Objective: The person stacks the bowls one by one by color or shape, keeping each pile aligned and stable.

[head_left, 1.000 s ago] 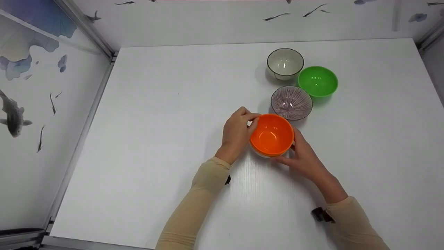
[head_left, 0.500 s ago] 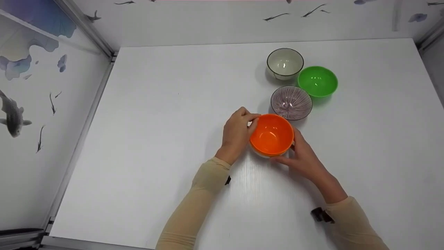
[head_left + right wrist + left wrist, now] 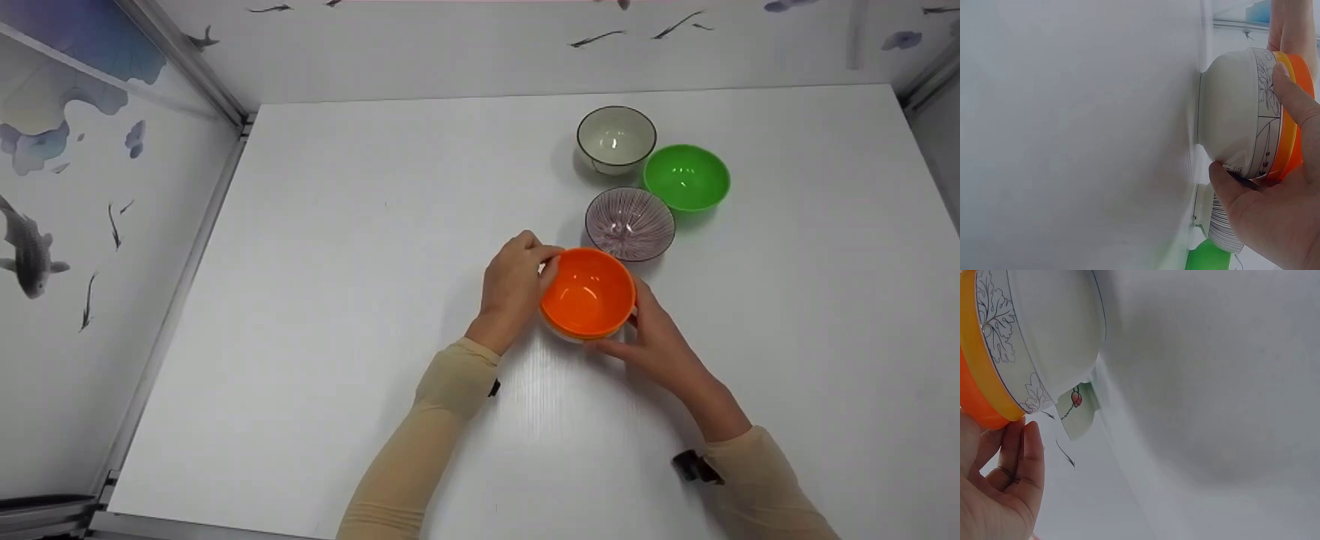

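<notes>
Glossy round orange bowl, no long axis, sits nested in a white leaf-patterned bowl, directly between my hands. My left hand pinches its left rim; my right hand grips the white bowl's right side. Beyond: a purple-streaked round bowl, then bright green and dark-rimmed off-white bowls, on the white counter.

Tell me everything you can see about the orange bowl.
The orange bowl is round, smooth, shiny and plastic-looking, with light reflections inside. It sits upright atop a nested stack: a yellow band, perhaps another bowl, shows below its rim, then a white bowl with a leaf pattern. The left hand holds its rim; the right hand grips the stack's other side. A purple bowl stands just beyond.
</notes>
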Tool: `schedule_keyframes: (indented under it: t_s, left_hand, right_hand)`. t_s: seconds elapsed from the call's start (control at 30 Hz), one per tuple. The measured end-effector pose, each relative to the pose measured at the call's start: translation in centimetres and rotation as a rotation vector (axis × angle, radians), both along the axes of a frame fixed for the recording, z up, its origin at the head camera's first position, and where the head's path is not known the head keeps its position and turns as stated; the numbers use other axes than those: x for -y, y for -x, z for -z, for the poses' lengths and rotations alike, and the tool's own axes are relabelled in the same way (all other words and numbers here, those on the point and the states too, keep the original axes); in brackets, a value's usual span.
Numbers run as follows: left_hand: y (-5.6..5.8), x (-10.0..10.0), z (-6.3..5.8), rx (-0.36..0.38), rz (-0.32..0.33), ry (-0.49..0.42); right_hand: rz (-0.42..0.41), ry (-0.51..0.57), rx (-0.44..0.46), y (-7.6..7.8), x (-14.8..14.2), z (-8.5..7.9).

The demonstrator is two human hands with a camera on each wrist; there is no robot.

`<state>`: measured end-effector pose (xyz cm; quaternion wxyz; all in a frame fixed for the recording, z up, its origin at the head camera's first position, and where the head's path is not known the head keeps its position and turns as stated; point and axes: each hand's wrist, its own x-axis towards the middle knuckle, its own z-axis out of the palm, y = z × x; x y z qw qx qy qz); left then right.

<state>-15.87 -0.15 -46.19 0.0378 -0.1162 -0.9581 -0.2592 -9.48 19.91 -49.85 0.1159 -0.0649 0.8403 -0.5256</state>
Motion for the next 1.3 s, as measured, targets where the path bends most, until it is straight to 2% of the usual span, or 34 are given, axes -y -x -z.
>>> schedule_keyframes:
  t_s: [0.67, 0.9, 1.3]
  left_hand:
    - [0.02, -0.08, 0.12, 0.006, -0.007, 0.004]
    - [-0.06, 0.06, 0.25, 0.006, -0.006, -0.046]
    - [-0.45, 0.82, 0.84, 0.097, 0.007, -0.215]
  right_hand:
    - [0.006, -0.007, 0.013, -0.01, 0.05, 0.04]
    - [0.004, -0.007, -0.002, -0.05, 0.06, 0.02]
    - [-0.001, -0.014, -0.009, -0.09, 0.05, 0.0]
